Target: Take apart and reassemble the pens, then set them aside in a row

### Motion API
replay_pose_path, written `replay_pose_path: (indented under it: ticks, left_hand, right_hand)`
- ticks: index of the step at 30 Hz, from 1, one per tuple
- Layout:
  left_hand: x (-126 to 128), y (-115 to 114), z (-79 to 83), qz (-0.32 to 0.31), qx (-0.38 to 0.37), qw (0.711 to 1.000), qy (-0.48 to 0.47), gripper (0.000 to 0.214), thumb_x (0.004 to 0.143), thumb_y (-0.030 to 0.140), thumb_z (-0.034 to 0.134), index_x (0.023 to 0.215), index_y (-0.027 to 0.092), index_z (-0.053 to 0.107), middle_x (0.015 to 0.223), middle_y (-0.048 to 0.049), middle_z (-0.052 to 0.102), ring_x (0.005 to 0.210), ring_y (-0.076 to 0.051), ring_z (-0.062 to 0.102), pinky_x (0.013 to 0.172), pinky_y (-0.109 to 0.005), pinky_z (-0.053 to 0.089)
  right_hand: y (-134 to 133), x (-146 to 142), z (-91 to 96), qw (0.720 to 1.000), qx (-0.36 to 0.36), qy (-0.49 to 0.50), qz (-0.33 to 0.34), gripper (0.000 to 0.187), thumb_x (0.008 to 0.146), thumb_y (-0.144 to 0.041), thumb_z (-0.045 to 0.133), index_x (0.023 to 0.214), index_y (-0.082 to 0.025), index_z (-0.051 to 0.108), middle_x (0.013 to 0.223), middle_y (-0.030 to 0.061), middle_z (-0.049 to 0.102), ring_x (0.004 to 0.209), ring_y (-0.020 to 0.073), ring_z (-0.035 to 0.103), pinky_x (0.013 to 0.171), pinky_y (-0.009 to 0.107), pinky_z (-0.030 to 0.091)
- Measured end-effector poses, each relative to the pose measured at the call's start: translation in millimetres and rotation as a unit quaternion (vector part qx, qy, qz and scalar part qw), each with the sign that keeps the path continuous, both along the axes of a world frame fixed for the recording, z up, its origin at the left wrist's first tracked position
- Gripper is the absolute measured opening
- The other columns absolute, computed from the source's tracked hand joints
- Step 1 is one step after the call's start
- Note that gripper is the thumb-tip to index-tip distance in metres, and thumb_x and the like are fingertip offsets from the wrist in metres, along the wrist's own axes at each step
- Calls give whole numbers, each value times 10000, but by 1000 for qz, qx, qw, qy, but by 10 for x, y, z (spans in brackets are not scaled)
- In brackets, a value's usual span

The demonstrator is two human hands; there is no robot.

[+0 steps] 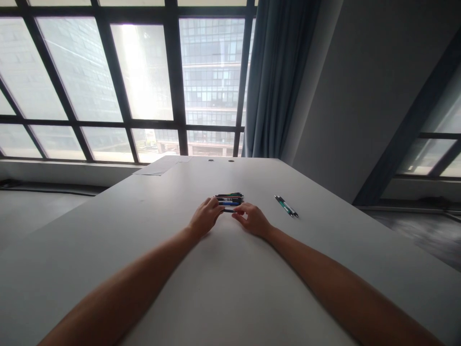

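Several pens (230,198) lie side by side in a small row on the white table (230,288), far out in front of me. My left hand (206,216) rests at the left end of the row with curled fingers touching the nearest pens. My right hand (252,218) sits at the right end, its fingers pinched on the near pen. Both arms are stretched forward. Whether either hand lifts a pen I cannot make out.
Two more pens (286,206) lie apart to the right of my hands. A sheet of paper (158,166) lies at the table's far left end. Large windows (144,72), a blue curtain (277,77) and a grey wall stand beyond.
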State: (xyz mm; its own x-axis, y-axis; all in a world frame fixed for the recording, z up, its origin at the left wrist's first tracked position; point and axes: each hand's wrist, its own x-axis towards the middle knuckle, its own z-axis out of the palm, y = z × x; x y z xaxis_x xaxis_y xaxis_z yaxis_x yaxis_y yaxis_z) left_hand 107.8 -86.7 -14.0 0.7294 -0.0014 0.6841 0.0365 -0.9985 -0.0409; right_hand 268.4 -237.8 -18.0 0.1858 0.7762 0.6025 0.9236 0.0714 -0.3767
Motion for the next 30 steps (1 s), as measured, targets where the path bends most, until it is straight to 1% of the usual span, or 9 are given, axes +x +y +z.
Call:
replay_pose_path:
  ticks: [4,7,9,11,14,17,24,28,30]
  left_hand:
    - [1,-19,-22,0,-10,1000,20,264,946,190,455,1161,194,609,1045,-90,612,971,-207,575,844,-355,516]
    - [-11,-41,-29,8,-3,998,69,498,867,37,438,1335,202,488,1087,-87,638,1000,-216,589,875,-376,501]
    - [-23,-64,-19,10,4,996,87,592,814,-8,436,1361,216,462,1121,-83,643,1019,-219,590,880,-382,492]
    - [-34,-89,-2,11,15,996,86,540,823,21,447,1320,224,504,1141,-83,642,1010,-220,596,869,-383,485]
    - [-42,-115,23,3,30,998,63,331,925,193,458,1233,231,571,1101,-78,659,956,-213,612,834,-371,478]
    - [-42,-119,33,0,40,998,39,282,977,334,418,1159,245,613,1003,-55,685,880,-187,628,765,-323,472]
    - [-57,-134,33,27,65,997,42,248,978,319,421,1068,260,643,858,-17,693,740,-157,625,612,-259,429]
    - [-55,-122,30,38,76,995,60,206,959,263,454,1044,247,641,845,-17,684,742,-166,619,627,-274,426]
    - [-45,-107,27,34,81,994,63,193,949,229,464,1029,229,640,877,-32,684,785,-178,615,669,-294,430]
  right_hand:
    - [-25,-118,44,999,34,-13,2,285,941,-398,492,834,-188,652,828,67,672,752,175,600,705,294,445]
    - [-42,-163,67,999,47,-10,22,365,969,-440,404,850,-182,633,805,70,666,726,175,597,674,288,435]
    - [-47,-173,71,998,49,6,32,424,983,-457,346,829,-180,629,791,72,665,711,174,599,667,287,435]
    - [-46,-177,66,998,43,28,31,479,987,-472,312,777,-178,626,762,70,664,690,172,602,662,285,435]
    - [-38,-184,48,998,26,51,24,511,985,-480,310,721,-175,624,717,59,664,660,166,603,659,281,432]
    - [-27,-198,30,998,12,59,28,504,979,-475,335,701,-172,626,693,50,665,637,161,600,649,275,428]
    - [-11,-227,39,998,21,57,36,437,965,-420,408,686,-173,636,674,45,665,623,162,599,654,282,443]
    - [-3,-248,47,998,32,37,38,253,923,-347,520,811,-180,673,809,68,700,738,184,624,724,313,469]
    - [5,-260,42,998,40,39,35,184,893,-342,573,869,-187,667,827,65,695,738,181,619,724,319,477]
